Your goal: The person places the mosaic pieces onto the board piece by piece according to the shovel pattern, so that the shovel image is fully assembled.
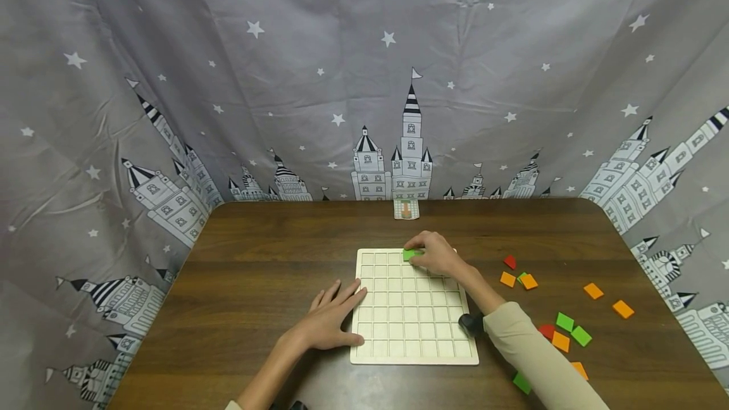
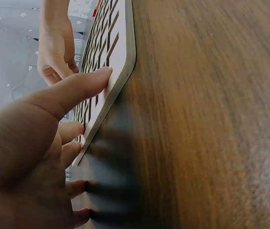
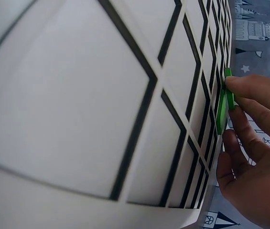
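A pale wooden grid board (image 1: 418, 359) lies on the table with rows of square cells. Over its left edge, my left hand (image 1: 327, 323) is spread, with the thumb and some fingertips on the rim and the other fingertips on the tabletop. At the far edge of the board, my right hand (image 1: 435, 254) pinches a green square tile (image 3: 229, 90) between thumb and fingers. Right beside that tile, a second green tile (image 3: 221, 114) sits on the board's far row. From the head view, my fingers partly cover the held tile.
Right of the board lie scattered orange tiles (image 1: 593, 290), green tiles (image 1: 565, 321) and red pieces (image 1: 509, 262), some partly behind my right sleeve (image 1: 532, 347). A small printed card (image 1: 406, 209) is at the table's back edge, before a grey castle-print curtain (image 1: 296, 100).
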Demonstrator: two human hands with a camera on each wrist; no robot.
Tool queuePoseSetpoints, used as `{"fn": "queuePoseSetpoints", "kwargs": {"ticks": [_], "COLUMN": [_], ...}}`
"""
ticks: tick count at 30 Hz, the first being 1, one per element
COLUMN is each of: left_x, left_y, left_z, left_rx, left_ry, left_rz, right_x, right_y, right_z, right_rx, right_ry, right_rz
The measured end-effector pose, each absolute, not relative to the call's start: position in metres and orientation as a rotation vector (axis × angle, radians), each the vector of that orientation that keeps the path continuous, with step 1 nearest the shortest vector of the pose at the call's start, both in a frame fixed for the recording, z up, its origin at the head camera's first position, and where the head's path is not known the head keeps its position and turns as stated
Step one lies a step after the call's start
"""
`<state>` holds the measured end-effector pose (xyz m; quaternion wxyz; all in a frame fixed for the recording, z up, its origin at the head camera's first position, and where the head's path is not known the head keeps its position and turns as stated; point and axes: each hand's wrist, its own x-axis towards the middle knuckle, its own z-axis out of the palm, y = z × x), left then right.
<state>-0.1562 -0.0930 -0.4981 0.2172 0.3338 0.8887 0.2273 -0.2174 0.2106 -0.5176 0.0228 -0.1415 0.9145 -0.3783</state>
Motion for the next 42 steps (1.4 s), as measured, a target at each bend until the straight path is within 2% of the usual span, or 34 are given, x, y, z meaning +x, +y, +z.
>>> {"fn": "queuePoseSetpoints", "kwargs": {"ticks": [42], "left_x": [-0.1561], "left_y": [-0.092], "left_z": [-0.4981], "left_rx": [0.918], "left_ry": [2.46], "left_rz": [0.622], "right_x": [-0.2133], "right_y": [0.2091], "right_z": [-0.5121], "right_rx": [-0.438], "right_ry": [2.832], "right_rz": [-1.159]}}
